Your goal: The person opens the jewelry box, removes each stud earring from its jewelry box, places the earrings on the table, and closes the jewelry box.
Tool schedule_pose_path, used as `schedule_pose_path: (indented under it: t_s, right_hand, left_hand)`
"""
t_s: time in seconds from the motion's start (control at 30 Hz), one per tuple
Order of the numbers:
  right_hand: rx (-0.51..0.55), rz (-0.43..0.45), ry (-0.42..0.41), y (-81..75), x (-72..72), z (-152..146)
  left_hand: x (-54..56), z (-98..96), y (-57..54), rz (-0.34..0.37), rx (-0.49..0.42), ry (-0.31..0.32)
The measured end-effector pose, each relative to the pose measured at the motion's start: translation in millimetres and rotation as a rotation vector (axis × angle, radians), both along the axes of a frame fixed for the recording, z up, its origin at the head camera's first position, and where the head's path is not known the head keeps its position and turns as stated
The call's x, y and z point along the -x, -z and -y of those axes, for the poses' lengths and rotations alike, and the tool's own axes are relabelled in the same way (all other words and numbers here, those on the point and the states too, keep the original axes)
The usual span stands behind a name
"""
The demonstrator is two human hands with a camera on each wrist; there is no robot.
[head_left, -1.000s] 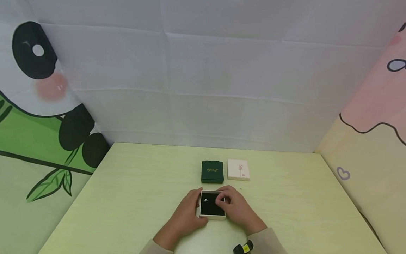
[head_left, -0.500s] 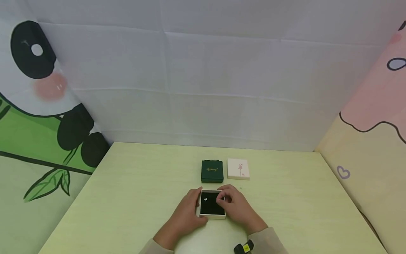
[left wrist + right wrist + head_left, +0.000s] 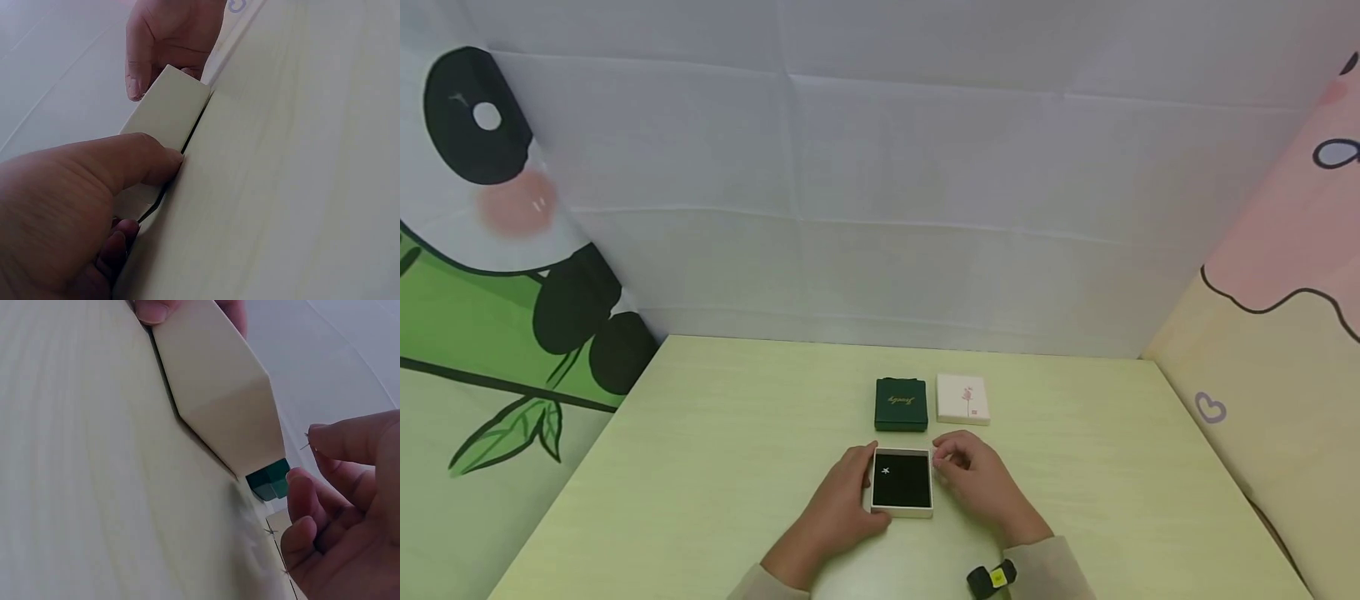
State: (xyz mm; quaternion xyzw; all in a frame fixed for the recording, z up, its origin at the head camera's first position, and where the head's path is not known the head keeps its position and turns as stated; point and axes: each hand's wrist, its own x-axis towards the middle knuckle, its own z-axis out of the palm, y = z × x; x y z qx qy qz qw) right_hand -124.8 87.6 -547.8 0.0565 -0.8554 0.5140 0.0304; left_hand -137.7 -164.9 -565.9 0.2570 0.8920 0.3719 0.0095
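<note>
My left hand (image 3: 848,504) grips an open white jewelry box (image 3: 902,513) by its left side, thumb at the near edge and fingers at the far side. Inside lies a black pad (image 3: 910,485) bearing one tiny silver star-shaped earring (image 3: 886,471). Just right of the box, apart from it, hovers my right hand (image 3: 983,483). In the right wrist view its thumb and forefinger pinch a tiny spiky earring (image 3: 305,445), too small to make out fully. The left wrist view shows my left thumb (image 3: 150,159) pressed along the white box's near wall.
Behind the box stand a green box (image 3: 901,405) with gold lettering and a flat white box (image 3: 962,400) with a pink flower print. Tiny spiky bits (image 3: 270,532) lie on the table near my right hand. A black wrist device (image 3: 991,578) sits by the right sleeve.
My right hand has moved right, off the jewelry box, uncovering the right part of the black pad. The left hand and the box have stayed in place.
</note>
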Motion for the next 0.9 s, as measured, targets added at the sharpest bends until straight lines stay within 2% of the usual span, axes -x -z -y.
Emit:
schedule_pose_path:
  t_s: [0.4,0.57,0.77,0.9]
  right_hand:
    - [0.010,-0.048,0.200,-4.5,-0.1,-38]
    - [0.013,-0.038,0.232,-2.0,0.8,-45]
    - [0.004,0.033,0.277,6.9,3.4,-47]
    - [0.007,0.025,0.284,10.7,3.1,-48]
  left_hand:
    - [0.9,0.1,0.6,0.022,0.002,0.006]
    - [0.2,0.4,0.3,0.024,0.008,0.004]
    - [-0.1,0.4,-0.3,0.021,0.008,0.003]
    - [0.2,0.1,-0.8,0.031,0.014,0.003]
